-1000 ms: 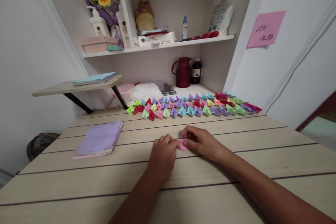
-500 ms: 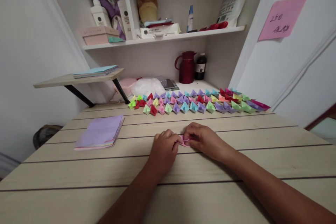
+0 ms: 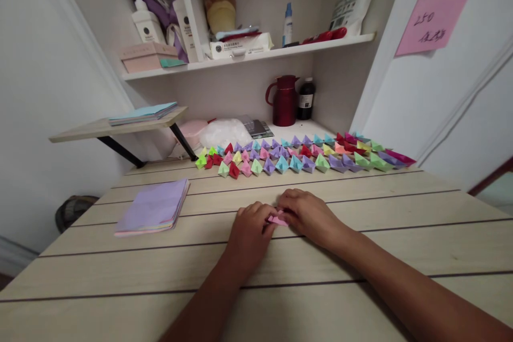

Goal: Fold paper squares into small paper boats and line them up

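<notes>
Pinching a pink paper fold (image 3: 277,219) at the middle of the table (image 3: 360,246).
Closed tight on it with fingers (image 3: 262,212) of the left hand (image 3: 250,232) from 8 o'clock and of the right hand (image 3: 310,214) from 3 o'clock, keeping it low against the wood. Flanked at 9 o'clock, well apart, by a stack of lilac sheets (image 3: 154,206). Faced at 12 o'clock, near, by rows of coloured paper boats (image 3: 296,159); beyond those, by a red jug (image 3: 284,100) just beside a dark bottle (image 3: 305,99). Topped at 2 o'clock, far off, by a pink note (image 3: 435,18) stuck to the wall.
</notes>
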The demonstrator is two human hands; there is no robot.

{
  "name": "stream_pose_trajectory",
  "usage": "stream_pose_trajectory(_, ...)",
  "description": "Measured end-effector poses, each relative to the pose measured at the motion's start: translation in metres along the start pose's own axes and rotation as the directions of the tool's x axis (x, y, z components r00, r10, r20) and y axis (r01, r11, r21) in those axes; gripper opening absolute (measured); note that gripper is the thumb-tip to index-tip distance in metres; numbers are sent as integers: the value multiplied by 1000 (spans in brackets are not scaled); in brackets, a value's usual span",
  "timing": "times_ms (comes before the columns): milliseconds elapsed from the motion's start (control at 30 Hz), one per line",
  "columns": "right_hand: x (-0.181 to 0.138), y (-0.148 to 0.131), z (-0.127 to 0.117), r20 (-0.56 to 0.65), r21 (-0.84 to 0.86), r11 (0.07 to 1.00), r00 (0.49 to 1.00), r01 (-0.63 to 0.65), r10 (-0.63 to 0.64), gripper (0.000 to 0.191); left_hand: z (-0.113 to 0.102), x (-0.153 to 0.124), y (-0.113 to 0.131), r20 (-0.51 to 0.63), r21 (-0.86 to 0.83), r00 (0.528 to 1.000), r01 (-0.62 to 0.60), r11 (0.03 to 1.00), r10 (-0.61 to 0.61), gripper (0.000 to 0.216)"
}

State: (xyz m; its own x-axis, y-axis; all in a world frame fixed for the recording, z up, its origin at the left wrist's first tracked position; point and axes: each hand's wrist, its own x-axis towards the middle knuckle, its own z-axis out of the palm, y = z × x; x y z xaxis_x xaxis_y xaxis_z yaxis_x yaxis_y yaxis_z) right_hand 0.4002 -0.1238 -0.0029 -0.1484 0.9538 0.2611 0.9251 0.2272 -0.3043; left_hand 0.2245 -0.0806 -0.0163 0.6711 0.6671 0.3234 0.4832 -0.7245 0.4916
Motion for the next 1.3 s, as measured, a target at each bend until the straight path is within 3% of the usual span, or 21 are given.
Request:
stream_pose_trajectory(267,-1,3,0,1,56,998,1000,11,-11,10,-4,0,1,22,-84,998,58,995,-56,16)
stream_pose_trajectory(433,-3,0,-1,-15,38,999,999,34,-34,11,-7,-1,3,38,-66,998,48,997,-45,12)
stream_pose_trajectory(800,-3,9,5,-29,196,980,999,37,-32,10,-5,0,0,47,-35,998,41,999,-39,9)
stream_pose_trajectory(900,-6,14,1,27,388,922,1000,-6,-5,9,-5,-1,0,47,-26,998,36,999,-35,10)
stream_pose_trajectory(1033,-12,30,-13,159,660,746,987,-93,-17,35,-3,0,-2,41,-25,998,40,999,-39,9)
stream_pose_trajectory(1100,-14,39,-18,172,680,720,985,-137,24,41,-2,0,-3,33,-33,999,35,999,-34,10)
stream_pose_trajectory(1233,-14,52,-20,62,604,773,978,-195,198,34,-1,0,-4,24,-47,1000,21,999,-20,11)
stream_pose_trajectory(1300,-13,54,-19,49,590,784,978,-193,205,33,-1,0,-4,24,-39,1000,12,999,-11,11)
